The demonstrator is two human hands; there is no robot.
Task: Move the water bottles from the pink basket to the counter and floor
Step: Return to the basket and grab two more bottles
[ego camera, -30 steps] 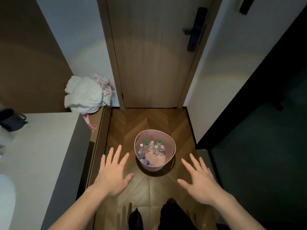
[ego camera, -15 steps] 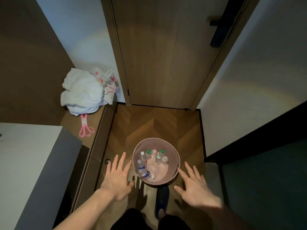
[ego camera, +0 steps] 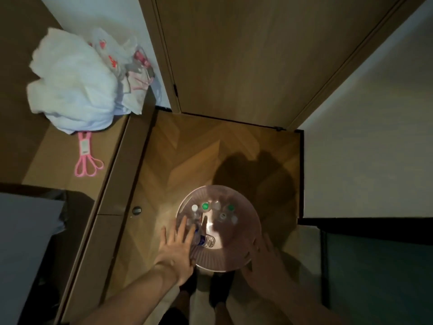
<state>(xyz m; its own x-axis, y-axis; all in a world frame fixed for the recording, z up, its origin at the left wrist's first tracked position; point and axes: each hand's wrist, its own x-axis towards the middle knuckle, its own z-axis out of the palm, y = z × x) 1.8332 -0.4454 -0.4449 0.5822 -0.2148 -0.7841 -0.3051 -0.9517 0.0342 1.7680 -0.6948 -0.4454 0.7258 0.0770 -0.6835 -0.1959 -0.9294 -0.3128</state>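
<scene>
Clear plastic water bottles stood and lay inside the round pink ribbed basket on the floor, likely light, slick; take necks, your left hand spread above, right hand splayed at its rim.

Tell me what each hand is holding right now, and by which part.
Nothing. Left hand is open over the pink basket; right hand lies by its rim, no grip visible.

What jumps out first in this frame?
The pink basket on the wood floor before the door, lit from above, with water bottles standing inside and one bottle lying flat. Both hands flank it: the left hand spread open over its near-left rim, the right hand at its right side. Up left, a heap of white bags sits on a ledge.
</scene>
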